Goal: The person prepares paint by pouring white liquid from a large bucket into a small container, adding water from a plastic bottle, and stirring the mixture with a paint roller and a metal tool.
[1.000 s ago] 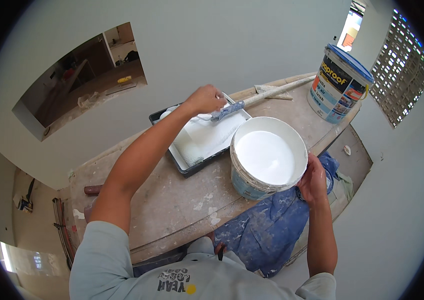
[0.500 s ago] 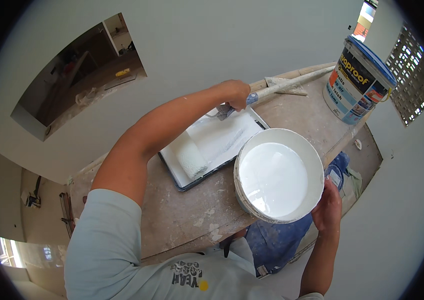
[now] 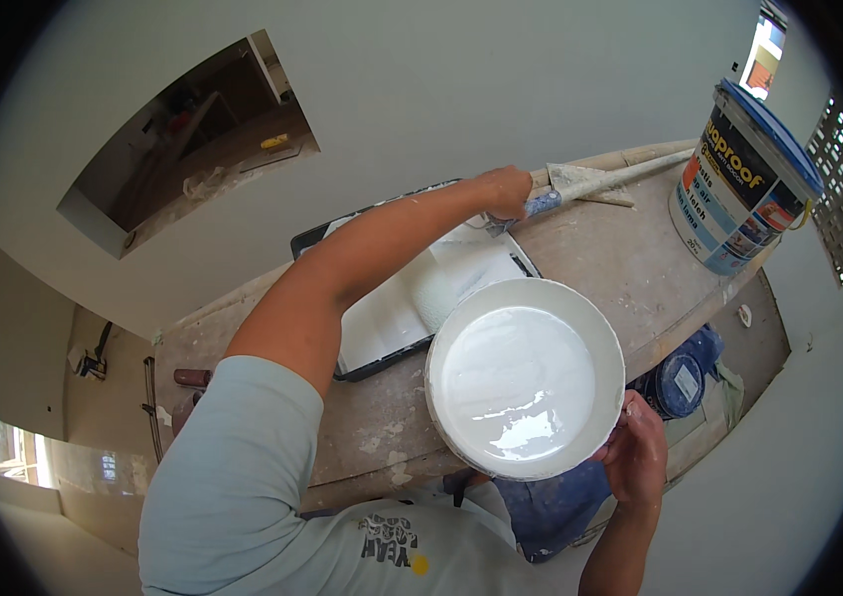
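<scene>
My left hand (image 3: 506, 192) is closed round the handle of a long-poled paint roller (image 3: 431, 294). Its white fluffy sleeve rests in a black-rimmed paint tray (image 3: 397, 356) coated with white paint. My forearm hides part of the tray. A round white bucket (image 3: 604, 348), partly filled with glossy white paint (image 3: 511, 382), is tipped slightly and overlaps the tray's near right side. At the bucket's right edge, my right hand (image 3: 637, 447) grips it with fingers curled near the rim. The bucket's underside is out of sight.
A large paint pail (image 3: 734, 184) with a blue lid stands at the far right of the paint-stained wooden board (image 3: 630, 268). The roller's pole (image 3: 630, 174) reaches toward it, past a flat wooden piece (image 3: 570, 182). Below lies a dark blue container (image 3: 682, 382). Behind rises a pale wall (image 3: 501, 79).
The bucket has moved left, over the tray's near right side. The roller sleeve has slid slightly right within the tray. The whole view has shifted, and my left hand keeps its hold.
</scene>
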`<control>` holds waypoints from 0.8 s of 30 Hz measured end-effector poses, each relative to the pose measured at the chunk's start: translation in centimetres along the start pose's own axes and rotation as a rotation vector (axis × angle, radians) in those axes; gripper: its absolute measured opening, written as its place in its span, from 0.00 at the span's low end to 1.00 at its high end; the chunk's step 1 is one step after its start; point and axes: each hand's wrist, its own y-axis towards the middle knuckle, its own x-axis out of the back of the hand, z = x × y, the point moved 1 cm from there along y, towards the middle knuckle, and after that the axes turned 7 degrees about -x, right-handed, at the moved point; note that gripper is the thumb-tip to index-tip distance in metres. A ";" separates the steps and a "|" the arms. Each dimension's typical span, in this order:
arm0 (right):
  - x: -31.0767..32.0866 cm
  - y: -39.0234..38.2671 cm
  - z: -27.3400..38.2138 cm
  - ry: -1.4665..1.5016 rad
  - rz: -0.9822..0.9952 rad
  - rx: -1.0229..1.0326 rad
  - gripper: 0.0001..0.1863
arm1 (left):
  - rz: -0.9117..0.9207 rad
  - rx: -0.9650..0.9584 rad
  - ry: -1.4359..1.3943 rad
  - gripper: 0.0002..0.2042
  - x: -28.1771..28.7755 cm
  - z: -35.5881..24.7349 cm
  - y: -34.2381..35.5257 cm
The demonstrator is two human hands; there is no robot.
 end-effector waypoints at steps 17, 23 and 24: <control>7.7 9.4 -4.5 -0.804 0.567 0.193 0.59 | -0.367 0.064 -0.947 0.58 -10.0 -13.8 -30.8; 7.5 8.2 -6.8 -0.477 0.442 0.097 0.56 | -0.812 -0.182 -1.141 0.58 -15.6 -14.9 -29.0; 6.8 7.6 -6.8 -0.473 0.470 0.089 0.56 | -0.828 -0.157 -1.129 0.58 -16.7 -14.8 -29.5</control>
